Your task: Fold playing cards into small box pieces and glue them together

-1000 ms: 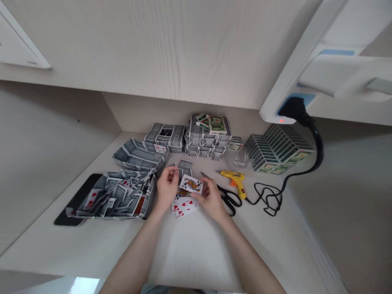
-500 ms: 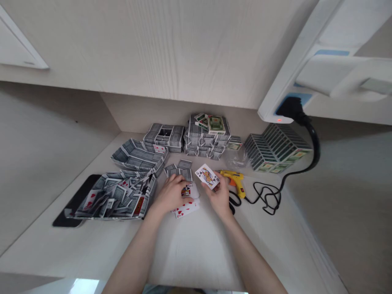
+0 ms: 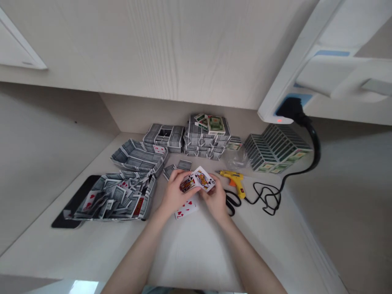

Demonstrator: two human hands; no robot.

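Note:
My left hand (image 3: 174,195) and my right hand (image 3: 216,197) meet over the middle of the white desk (image 3: 196,249). Both pinch face-up playing cards: the right holds a court card (image 3: 204,178), and the left holds a second court card (image 3: 187,183) tucked against it. Under my hands a few red heart cards (image 3: 185,209) lie face up on the desk. Two folded grey card pieces (image 3: 179,166) lie just beyond my fingers.
A tray of loose cards (image 3: 116,198) sits on a dark pad at the left. Grey boxes made of cards (image 3: 165,136) and stacked ones (image 3: 208,141) stand at the back. A yellow glue gun (image 3: 235,179), black scissors (image 3: 231,202), a coiled cable (image 3: 269,196) and rows of card packs (image 3: 275,149) lie right.
My left hand picked a court card off the pile of heart cards. My right hand swung its card out to the right, then back beside the left's card.

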